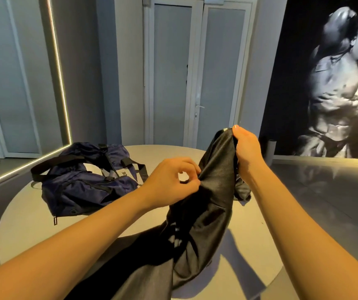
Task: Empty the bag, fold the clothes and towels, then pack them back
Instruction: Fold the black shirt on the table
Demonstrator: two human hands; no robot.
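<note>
Folding step: right hand (pixel 246 148) gripped black garment (pixel 212 191) aloft; left hand (pixel 171 180) pinched its edge. Next likely needs spreading it flat on the table (pixel 22 230).

Both forearms extended forward. Left hand (pixel 171 180) pinches black garment (pixel 214 182) low; right hand (pixel 246 148) grips it, raised higher.

A pale round tabletop (pixel 22 224) is sitting in a grey-walled room, with warm light falling across it. Behind it, white-framed double doors (pixel 195 72) with frosted panes are standing closed. A glowing light strip (pixel 62 83) is running down the left wall (pixel 82 61) and turning along its base. A large black-and-white mural (pixel 336 83) of muscular torsos is covering the right wall, and the glossy floor (pixel 336 191) is mirroring it.
</note>
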